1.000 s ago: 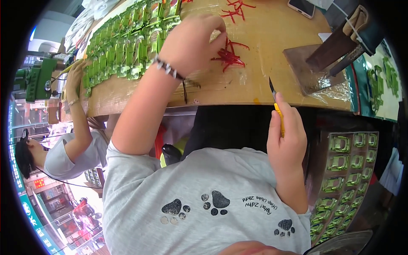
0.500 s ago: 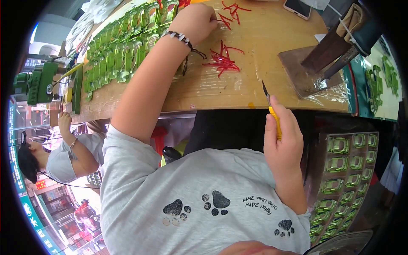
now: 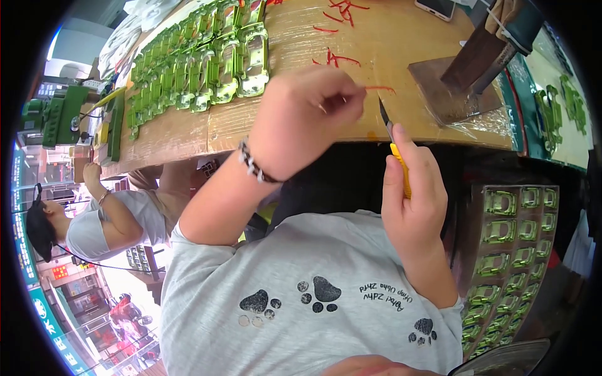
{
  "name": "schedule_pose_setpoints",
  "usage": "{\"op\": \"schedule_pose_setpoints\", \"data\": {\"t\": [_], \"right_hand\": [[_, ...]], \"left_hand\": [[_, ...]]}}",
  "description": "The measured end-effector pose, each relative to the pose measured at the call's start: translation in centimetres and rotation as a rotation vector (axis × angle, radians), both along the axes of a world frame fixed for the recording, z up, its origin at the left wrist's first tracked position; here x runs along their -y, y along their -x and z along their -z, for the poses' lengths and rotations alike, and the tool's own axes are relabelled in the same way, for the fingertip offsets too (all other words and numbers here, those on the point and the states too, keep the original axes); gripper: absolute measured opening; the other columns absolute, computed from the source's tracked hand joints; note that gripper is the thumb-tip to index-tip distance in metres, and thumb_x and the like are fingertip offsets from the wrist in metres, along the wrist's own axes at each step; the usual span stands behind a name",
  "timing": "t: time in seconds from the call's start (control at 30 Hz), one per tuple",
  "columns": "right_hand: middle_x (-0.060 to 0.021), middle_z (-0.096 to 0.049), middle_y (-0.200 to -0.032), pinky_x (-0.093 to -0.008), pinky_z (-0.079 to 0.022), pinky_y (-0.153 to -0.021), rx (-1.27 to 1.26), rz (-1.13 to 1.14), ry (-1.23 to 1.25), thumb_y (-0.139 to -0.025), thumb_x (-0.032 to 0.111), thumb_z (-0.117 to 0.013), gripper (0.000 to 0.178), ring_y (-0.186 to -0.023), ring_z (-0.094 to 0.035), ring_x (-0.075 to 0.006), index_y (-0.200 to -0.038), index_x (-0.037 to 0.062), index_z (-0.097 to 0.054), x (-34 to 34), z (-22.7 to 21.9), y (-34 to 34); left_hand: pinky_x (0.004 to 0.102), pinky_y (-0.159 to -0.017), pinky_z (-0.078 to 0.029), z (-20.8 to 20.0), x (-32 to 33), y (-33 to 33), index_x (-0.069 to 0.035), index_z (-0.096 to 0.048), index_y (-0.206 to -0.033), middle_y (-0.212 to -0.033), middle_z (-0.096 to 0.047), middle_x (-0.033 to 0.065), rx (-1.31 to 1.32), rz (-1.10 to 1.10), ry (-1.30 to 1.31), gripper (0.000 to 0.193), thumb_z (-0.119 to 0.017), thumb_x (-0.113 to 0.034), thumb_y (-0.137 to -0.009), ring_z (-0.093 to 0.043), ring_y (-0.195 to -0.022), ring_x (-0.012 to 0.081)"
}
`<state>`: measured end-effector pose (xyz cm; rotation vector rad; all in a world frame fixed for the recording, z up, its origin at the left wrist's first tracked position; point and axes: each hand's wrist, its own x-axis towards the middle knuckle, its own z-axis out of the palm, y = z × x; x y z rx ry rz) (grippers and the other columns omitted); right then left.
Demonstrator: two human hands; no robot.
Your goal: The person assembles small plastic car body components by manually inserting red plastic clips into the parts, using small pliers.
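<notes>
My left hand (image 3: 307,116) is raised over the table's near edge, its fingers pinched on a thin red strip (image 3: 380,89) that sticks out to the right. In my right hand (image 3: 417,200) I grip a yellow-handled craft knife (image 3: 401,161), its dark blade pointing up and away from me. The blade's tip is close to the red strip; whether they touch I cannot tell. Beyond my left hand lie more loose red strips (image 3: 346,9), one pile partly hidden by the hand. Rows of glossy green plastic frames (image 3: 232,66) lie on the table to the left.
A brown metal stand (image 3: 461,88) rises at the right of the wooden table (image 3: 295,44). A phone (image 3: 437,7) lies at the far edge. A tray (image 3: 510,216) of green frames is low on the right. A green machine (image 3: 59,122) and another person (image 3: 106,219) are at left.
My left hand has come back toward me and to the right, from the far strips to near the knife, now with a red strip. The right hand and knife have shifted slightly away from me.
</notes>
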<state>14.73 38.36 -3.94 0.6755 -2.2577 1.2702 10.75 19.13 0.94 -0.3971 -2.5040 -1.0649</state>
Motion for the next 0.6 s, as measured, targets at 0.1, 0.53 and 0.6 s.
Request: {"op": "schedule_pose_setpoints", "data": {"t": [0.1, 0.53, 0.6], "right_hand": [[-0.0078, -0.056, -0.079, -0.0337, -0.047, -0.055, -0.012, 0.022, -0.045, -0.091, 0.001, -0.067, 0.043, -0.062, -0.056, -0.0235, -0.133, 0.0070, -0.063, 0.1, -0.3, -0.4], [-0.0094, -0.057, -0.082, -0.0366, -0.049, -0.059, 0.019, 0.133, -0.290, -0.093, 0.003, -0.065, 0.041, -0.066, -0.058, -0.0272, -0.134, 0.0084, -0.063, 0.4, 0.8, -0.9], [-0.0093, -0.057, -0.081, -0.0367, -0.050, -0.059, 0.024, 0.122, -0.291, -0.093, 0.003, -0.065, 0.042, -0.066, -0.058, -0.0273, -0.134, 0.0089, -0.063, 0.5, 1.0, -0.8]], "left_hand": [[0.0227, -0.066, -0.055, -0.2, -1.0, -1.6, 0.004, -0.069, -0.086, -0.078, -0.070, 0.0056, 0.066, 0.045, -0.092, 0.009, -0.077, 0.001, -0.083, -0.068, -0.072, 0.0090], [0.0198, -0.062, -0.051, 1.0, -0.8, -1.4, 0.003, -0.066, -0.082, -0.077, -0.067, 0.0000, 0.373, 0.039, -0.280, 0.011, -0.075, -0.002, -0.085, -0.062, -0.071, 0.0026], [0.0189, -0.062, -0.050, 1.4, -0.5, -1.4, 0.003, -0.066, -0.083, -0.078, -0.067, -0.0010, 0.437, 0.031, -0.303, 0.011, -0.075, -0.002, -0.086, -0.061, -0.072, 0.0017]]}}
